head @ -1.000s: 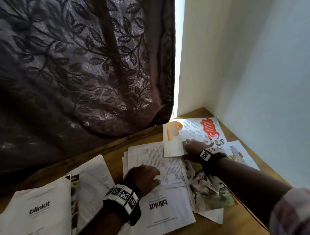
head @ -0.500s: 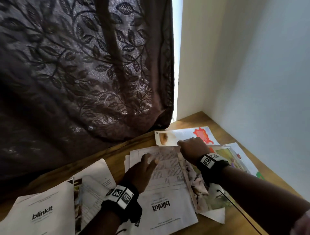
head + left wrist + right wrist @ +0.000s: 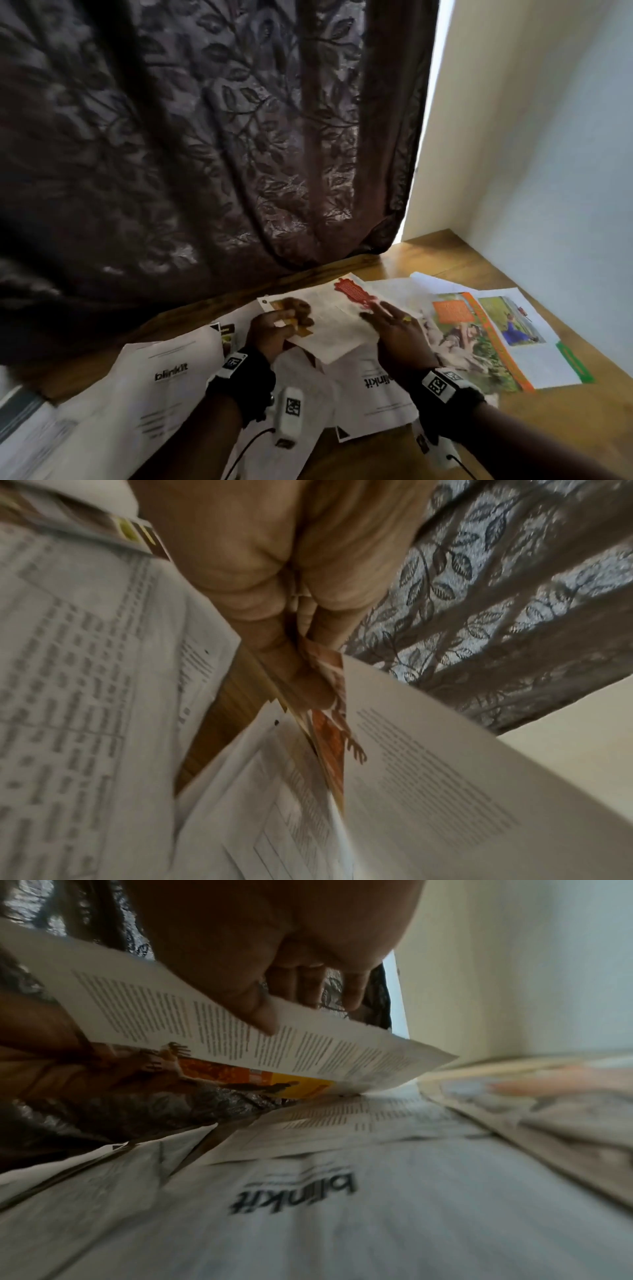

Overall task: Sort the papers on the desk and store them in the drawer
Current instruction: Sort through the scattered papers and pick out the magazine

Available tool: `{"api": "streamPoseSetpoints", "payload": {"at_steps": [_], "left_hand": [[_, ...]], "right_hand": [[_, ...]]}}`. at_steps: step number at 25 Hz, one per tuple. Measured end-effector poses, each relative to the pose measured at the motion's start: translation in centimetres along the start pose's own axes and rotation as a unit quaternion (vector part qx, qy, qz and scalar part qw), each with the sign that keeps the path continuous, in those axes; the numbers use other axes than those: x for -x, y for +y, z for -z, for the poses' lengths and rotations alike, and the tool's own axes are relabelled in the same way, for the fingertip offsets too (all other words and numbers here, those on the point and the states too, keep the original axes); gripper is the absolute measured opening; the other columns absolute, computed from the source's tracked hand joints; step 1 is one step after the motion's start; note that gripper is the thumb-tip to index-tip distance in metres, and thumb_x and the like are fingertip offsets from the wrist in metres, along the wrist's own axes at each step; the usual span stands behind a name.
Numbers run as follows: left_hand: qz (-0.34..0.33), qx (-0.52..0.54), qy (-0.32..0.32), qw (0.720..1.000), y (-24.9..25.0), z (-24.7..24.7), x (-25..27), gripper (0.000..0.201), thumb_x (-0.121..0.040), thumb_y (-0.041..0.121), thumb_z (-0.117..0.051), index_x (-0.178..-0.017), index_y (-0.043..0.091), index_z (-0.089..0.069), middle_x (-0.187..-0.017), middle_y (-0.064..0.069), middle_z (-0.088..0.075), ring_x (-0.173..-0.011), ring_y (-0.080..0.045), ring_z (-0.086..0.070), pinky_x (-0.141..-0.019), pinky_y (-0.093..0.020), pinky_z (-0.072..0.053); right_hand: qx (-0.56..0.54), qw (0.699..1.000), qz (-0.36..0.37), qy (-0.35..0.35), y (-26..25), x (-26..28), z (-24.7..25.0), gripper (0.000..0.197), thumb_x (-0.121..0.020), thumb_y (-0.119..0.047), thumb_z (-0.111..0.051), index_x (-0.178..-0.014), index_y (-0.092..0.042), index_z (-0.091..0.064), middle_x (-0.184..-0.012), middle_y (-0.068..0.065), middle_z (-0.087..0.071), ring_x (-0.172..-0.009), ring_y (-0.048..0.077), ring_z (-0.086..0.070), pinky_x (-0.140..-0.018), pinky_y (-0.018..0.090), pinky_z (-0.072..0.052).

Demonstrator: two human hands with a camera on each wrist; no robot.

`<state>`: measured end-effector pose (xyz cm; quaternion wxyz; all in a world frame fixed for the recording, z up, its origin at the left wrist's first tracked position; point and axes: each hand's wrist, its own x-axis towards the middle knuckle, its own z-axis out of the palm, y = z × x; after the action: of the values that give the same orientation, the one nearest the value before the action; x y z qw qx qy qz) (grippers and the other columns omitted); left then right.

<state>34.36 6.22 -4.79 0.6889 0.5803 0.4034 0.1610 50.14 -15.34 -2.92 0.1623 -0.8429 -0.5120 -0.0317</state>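
A magazine page (image 3: 329,318) with a red shape is lifted off the wooden desk (image 3: 431,253), tilted. My left hand (image 3: 291,322) pinches its left edge by the orange picture; in the left wrist view the fingers (image 3: 301,674) clamp that edge of the page (image 3: 445,764). My right hand (image 3: 387,322) holds the page's right side, fingers straight on top. From the right wrist its thumb (image 3: 257,1010) lies on the printed underside of the page (image 3: 212,1026). Under both hands lies a white "blinkit" sheet (image 3: 376,387), also under the right wrist (image 3: 294,1196). No drawer is in view.
A second "blinkit" sheet (image 3: 164,380) lies at the left, colour magazine pages (image 3: 479,339) at the right. A printed list sheet (image 3: 68,669) is under my left wrist. A dark leaf-patterned curtain (image 3: 205,137) hangs behind the desk; a pale wall (image 3: 548,171) bounds its right side.
The red-shape page was flat at the back under my right hand. It has come toward me and risen; my left hand left the list sheet and took its left edge.
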Motion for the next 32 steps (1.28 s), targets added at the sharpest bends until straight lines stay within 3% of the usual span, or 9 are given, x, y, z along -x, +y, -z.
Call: {"api": "streamPoseSetpoints", "payload": {"at_steps": [2,5,11,14,16,18,23,27,32], "left_hand": [[-0.012,0.006,0.027,1.000,0.3,1.9,1.5,0.036,-0.082,-0.008,-0.063,-0.099,0.023,-0.072,-0.112,-0.017,-0.071,-0.106,-0.036,-0.066,-0.083,-0.047,-0.058],[-0.054,0.065,0.041,0.996,1.6,4.6,5.2,0.049,-0.083,-0.019,-0.057,-0.117,0.017,-0.057,-0.111,-0.021,-0.069,-0.097,-0.030,-0.068,-0.067,-0.036,-0.059],[-0.092,0.055,0.008,0.994,0.8,10.1,10.6,0.075,-0.082,-0.011,-0.064,-0.139,0.028,-0.034,-0.106,-0.011,-0.069,-0.089,-0.024,-0.070,-0.080,-0.048,-0.058],[-0.079,-0.022,0.032,0.996,-1.0,13.2,12.6,0.075,-0.082,0.022,-0.075,-0.143,0.016,-0.030,-0.110,-0.011,-0.067,-0.085,-0.021,-0.067,-0.077,-0.043,-0.059],[-0.063,0.013,0.043,0.997,-2.1,15.2,13.8,0.069,-0.084,0.042,-0.070,-0.138,0.056,-0.029,-0.104,-0.006,-0.066,-0.086,-0.019,-0.066,-0.074,-0.038,-0.057],[-0.058,0.002,0.079,0.995,-3.1,17.1,14.9,0.054,-0.087,0.035,-0.070,-0.112,0.067,-0.035,-0.092,0.006,-0.058,-0.079,-0.009,-0.060,-0.071,-0.025,-0.052],[-0.086,0.010,0.172,0.981,-5.1,21.5,17.6,0.110,-0.084,0.010,-0.070,-0.144,0.054,0.011,-0.108,-0.004,-0.067,-0.085,-0.025,-0.071,-0.073,-0.039,-0.061],[0.006,-0.025,0.307,0.951,-6.5,26.7,18.7,0.060,-0.087,0.016,-0.066,-0.140,0.025,-0.039,-0.121,-0.006,-0.061,-0.086,-0.015,-0.062,-0.064,-0.032,-0.056],[0.088,-0.200,0.243,0.945,-8.5,28.4,19.8,0.031,-0.087,0.020,-0.069,-0.115,0.029,-0.060,-0.102,0.000,-0.063,-0.077,-0.014,-0.065,-0.058,-0.028,-0.060]], "right_hand": [[-0.119,0.982,-0.144,0.007,-1.8,-0.1,0.1,0.068,-0.079,0.005,-0.047,-0.143,-0.020,-0.045,-0.148,0.009,-0.047,-0.136,0.031,-0.044,-0.106,0.042,-0.043],[-0.229,0.919,-0.322,-0.007,-5.3,-0.7,-0.5,0.058,-0.094,-0.035,-0.051,-0.147,-0.017,-0.034,-0.127,0.023,-0.060,-0.107,0.041,-0.062,-0.089,0.045,-0.052],[-0.638,0.644,-0.420,-0.040,-14.9,-1.6,-1.2,0.051,-0.095,-0.061,-0.041,-0.118,-0.017,-0.053,-0.105,0.020,-0.066,-0.084,0.041,-0.071,-0.078,0.055,-0.058],[-0.614,0.711,-0.340,-0.051,-18.6,-2.0,-1.2,0.035,-0.097,-0.043,-0.046,-0.110,-0.015,-0.063,-0.105,0.019,-0.071,-0.080,0.035,-0.074,-0.073,0.047,-0.059],[-0.602,0.731,-0.317,-0.050,-20.3,-2.5,-1.9,0.042,-0.093,-0.053,-0.048,-0.109,-0.019,-0.066,-0.099,0.013,-0.074,-0.079,0.032,-0.074,-0.069,0.045,-0.060],[-0.579,0.754,-0.308,-0.037,-21.7,-3.1,-3.4,0.042,-0.087,-0.063,-0.055,-0.104,-0.028,-0.068,-0.096,0.003,-0.076,-0.086,0.028,-0.072,-0.077,0.050,-0.059],[-0.460,0.860,-0.210,-0.065,-24.1,-4.0,-7.9,0.041,-0.073,-0.003,-0.068,-0.112,-0.017,-0.067,-0.113,0.012,-0.069,-0.106,0.035,-0.063,-0.091,0.059,-0.051],[-0.457,0.863,-0.184,-0.110,-25.8,-4.1,-8.9,0.029,-0.080,-0.006,-0.074,-0.104,-0.022,-0.070,-0.109,0.009,-0.071,-0.103,0.030,-0.065,-0.092,0.054,-0.053],[-0.404,0.892,-0.161,-0.120,-27.1,-4.9,-10.5,0.040,-0.077,-0.016,-0.080,-0.114,-0.018,-0.069,-0.116,0.009,-0.070,-0.109,0.030,-0.063,-0.097,0.051,-0.049]]}}
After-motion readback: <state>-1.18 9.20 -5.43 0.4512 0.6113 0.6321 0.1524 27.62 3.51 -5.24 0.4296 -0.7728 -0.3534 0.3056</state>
